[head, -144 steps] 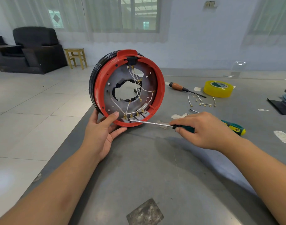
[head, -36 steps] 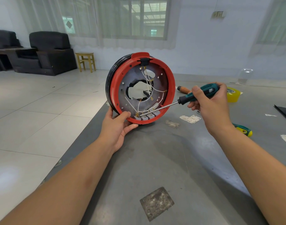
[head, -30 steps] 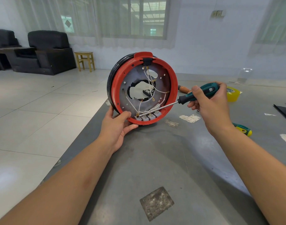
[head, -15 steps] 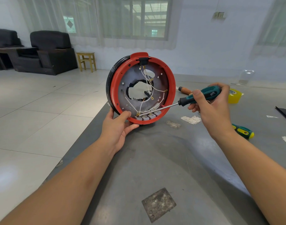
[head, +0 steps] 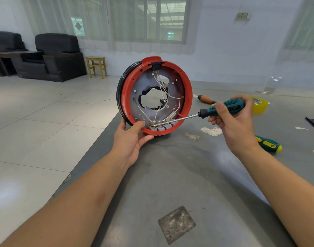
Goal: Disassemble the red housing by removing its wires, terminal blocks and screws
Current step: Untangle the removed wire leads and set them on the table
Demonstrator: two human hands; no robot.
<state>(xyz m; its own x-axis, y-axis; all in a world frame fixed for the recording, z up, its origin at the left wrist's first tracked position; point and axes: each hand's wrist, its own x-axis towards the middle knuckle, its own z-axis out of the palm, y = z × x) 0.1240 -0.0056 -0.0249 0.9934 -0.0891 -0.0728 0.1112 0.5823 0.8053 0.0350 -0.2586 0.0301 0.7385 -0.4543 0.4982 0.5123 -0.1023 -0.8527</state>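
The round red housing stands on edge on the grey table, its open side facing me. White wires cross its grey inner plate down to a row of grey terminal blocks at the bottom rim. My left hand grips the lower left rim, thumb inside. My right hand holds a green-handled screwdriver; its shaft slants down-left and the tip sits at the leftmost terminal block.
On the grey table behind my right hand lie a wooden-handled screwdriver, a yellow tape roll and a green-and-yellow screwdriver. Paper scraps lie near the housing. The table's left edge drops to tiled floor.
Earlier the screwdriver lay almost level at the blocks with my hand low; since then my right hand has risen and the shaft slants down. Over the last second almost nothing has moved.
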